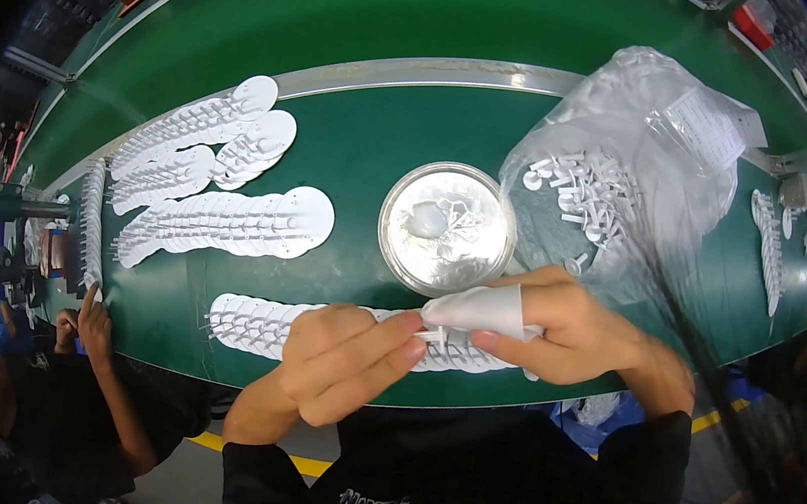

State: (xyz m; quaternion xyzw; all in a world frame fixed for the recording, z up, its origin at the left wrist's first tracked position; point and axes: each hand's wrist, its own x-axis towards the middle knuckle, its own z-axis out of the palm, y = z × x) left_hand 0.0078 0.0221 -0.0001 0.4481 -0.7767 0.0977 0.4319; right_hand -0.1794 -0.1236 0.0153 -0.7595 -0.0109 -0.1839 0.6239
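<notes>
Pinching 1 small white stemmed pc [432, 336] btwn its fingertips, the left hand [340, 360] is closed on it, just above the near row of white discs [249, 324]; the right hand [570, 333], w/ 1 white finger sleeve [479, 306], has thumb & sleeved tip near that pc, slightly apart, can't tell if they grip anything. Risk, I'd say: pc could slip or twist, as only the tips have it & the sleeve prob. dulls feel; a drop or low wrist could knock the overlapped discs below. Further out, 1 round metal dish [387, 250] w/ 1 pale blob [425, 221] & several thin pcs [465, 221], too tangled to count; a knuckle bump might shift it, being so near. Beyond, 1 clear plastic bag [677, 200] w/ dozens of loose stemmed pcs [591, 200], approx.; a snag could spill them. Disc groups: 4 upper left [226, 220], 1 far left [92, 224] by a co-worker's hand [95, 327], 1 far right [766, 251], +near row = 7; single discs overlap too much to count.
</notes>
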